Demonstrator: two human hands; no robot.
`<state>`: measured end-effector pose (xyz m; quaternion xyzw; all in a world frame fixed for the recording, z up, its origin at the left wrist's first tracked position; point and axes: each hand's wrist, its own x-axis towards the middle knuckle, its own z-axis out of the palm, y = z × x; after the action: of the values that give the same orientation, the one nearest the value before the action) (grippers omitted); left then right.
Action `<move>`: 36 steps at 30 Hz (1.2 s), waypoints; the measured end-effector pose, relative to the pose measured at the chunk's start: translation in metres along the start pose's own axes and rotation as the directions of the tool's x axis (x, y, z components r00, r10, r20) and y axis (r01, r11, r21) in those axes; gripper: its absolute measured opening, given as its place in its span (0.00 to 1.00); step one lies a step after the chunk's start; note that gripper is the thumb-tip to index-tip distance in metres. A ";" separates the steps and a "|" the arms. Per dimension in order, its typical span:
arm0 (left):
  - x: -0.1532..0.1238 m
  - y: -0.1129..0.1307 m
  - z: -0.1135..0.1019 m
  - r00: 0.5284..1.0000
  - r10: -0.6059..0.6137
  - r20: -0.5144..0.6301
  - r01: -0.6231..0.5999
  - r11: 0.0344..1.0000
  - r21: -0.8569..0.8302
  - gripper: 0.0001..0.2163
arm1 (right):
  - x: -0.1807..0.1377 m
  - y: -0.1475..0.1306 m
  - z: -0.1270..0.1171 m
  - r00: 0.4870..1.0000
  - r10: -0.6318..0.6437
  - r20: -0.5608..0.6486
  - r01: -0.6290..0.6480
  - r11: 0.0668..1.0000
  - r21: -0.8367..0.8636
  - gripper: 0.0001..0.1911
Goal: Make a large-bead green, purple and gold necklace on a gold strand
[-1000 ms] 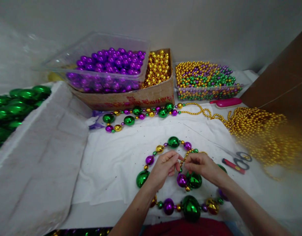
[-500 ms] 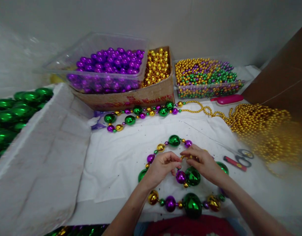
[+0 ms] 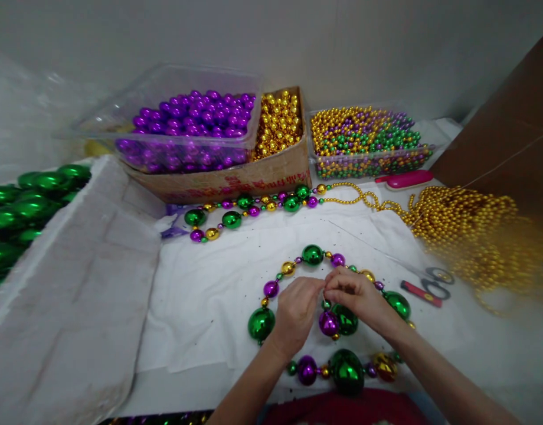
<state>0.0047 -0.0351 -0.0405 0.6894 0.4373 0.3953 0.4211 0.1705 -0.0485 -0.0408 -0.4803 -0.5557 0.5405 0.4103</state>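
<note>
My left hand [image 3: 298, 313] and my right hand [image 3: 357, 295] meet with fingertips pinched together at the top of a short bead strand. From it hang a small green bead, a purple bead [image 3: 329, 323], a large green bead [image 3: 346, 319] partly behind my right hand, and a gold bead. A short pale bit of thread shows just under the fingertips; the fingers hide the rest. Around both hands lies a large loop of beads [image 3: 261, 323] in green, gold and purple, with its biggest green bead [image 3: 347, 370] close to my body.
Behind stand a clear tub of purple beads [image 3: 196, 124], a carton of gold beads [image 3: 280, 121] and a tub of small mixed beads [image 3: 369, 136]. A finished-looking necklace [image 3: 231, 219] lies before them. Scissors [image 3: 436, 288], a red-and-black tool [image 3: 421, 294] and gold chains [image 3: 466, 218] are rightward.
My left hand has turned and closed in against my right fingertips. The small gold beads that showed between the hands are now hidden. The view has shifted slightly.
</note>
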 end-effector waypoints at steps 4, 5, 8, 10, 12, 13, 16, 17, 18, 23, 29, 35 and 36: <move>-0.002 0.003 0.010 0.992 0.034 -0.121 -0.034 0.999 0.003 0.09 | 0.000 -0.001 0.003 0.984 0.173 -0.030 -0.164 0.966 0.199 0.08; -0.001 0.003 0.012 0.987 0.045 -0.155 -0.044 0.999 0.012 0.09 | 0.000 -0.001 0.003 0.982 0.185 -0.036 -0.171 0.956 0.238 0.08; 0.001 0.004 0.014 0.967 0.063 -0.247 -0.061 0.998 0.016 0.07 | 0.001 -0.005 0.006 0.986 0.164 -0.034 -0.148 0.947 0.285 0.13; 0.002 0.003 0.014 0.961 0.047 -0.272 -0.050 0.999 -0.007 0.06 | 0.001 -0.007 0.007 0.988 0.147 -0.041 -0.132 0.957 0.257 0.09; 0.001 0.002 0.012 0.963 0.020 -0.267 -0.031 0.999 -0.035 0.06 | 0.000 -0.008 0.006 0.992 0.115 -0.053 -0.101 0.972 0.211 0.05; 0.001 0.001 0.010 0.966 0.004 -0.259 -0.017 0.999 -0.048 0.05 | 0.000 -0.008 0.005 0.992 0.107 -0.061 -0.092 0.974 0.207 0.06; 0.001 0.000 0.007 0.969 -0.065 -0.239 0.044 0.995 -0.093 0.04 | -0.003 -0.006 0.001 0.984 0.161 -0.080 -0.131 0.947 0.293 0.08; 0.000 0.000 0.007 0.967 -0.087 -0.238 0.063 0.992 -0.107 0.03 | -0.004 -0.005 0.000 0.979 0.191 -0.078 -0.156 0.933 0.325 0.09; 0.000 0.000 0.006 0.964 -0.106 -0.242 0.078 0.990 -0.120 0.03 | -0.004 -0.005 -0.001 0.974 0.212 -0.075 -0.174 0.923 0.344 0.09; 0.000 0.002 0.008 0.960 -0.102 -0.262 0.079 0.992 -0.098 0.03 | -0.002 -0.009 0.002 0.981 0.152 -0.122 -0.132 0.979 0.158 0.08; -0.002 0.002 0.009 0.967 -0.055 -0.248 0.047 0.998 -0.040 0.03 | 0.007 -0.011 0.005 0.995 0.073 -0.071 -0.067 0.994 0.092 0.07; -0.006 0.001 0.004 0.973 0.004 -0.232 -0.001 1.000 0.012 0.03 | -0.006 -0.015 -0.004 0.968 0.249 0.023 -0.218 0.793 0.569 0.05; -0.006 0.000 0.001 0.972 0.002 -0.235 0.003 1.000 0.019 0.03 | -0.010 -0.015 -0.008 0.967 0.251 0.047 -0.221 0.731 0.646 0.04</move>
<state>0.0033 -0.0412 -0.0423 0.6417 0.4879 0.4698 0.3599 0.1789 -0.0555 -0.0248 -0.3878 -0.2607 0.7357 0.4903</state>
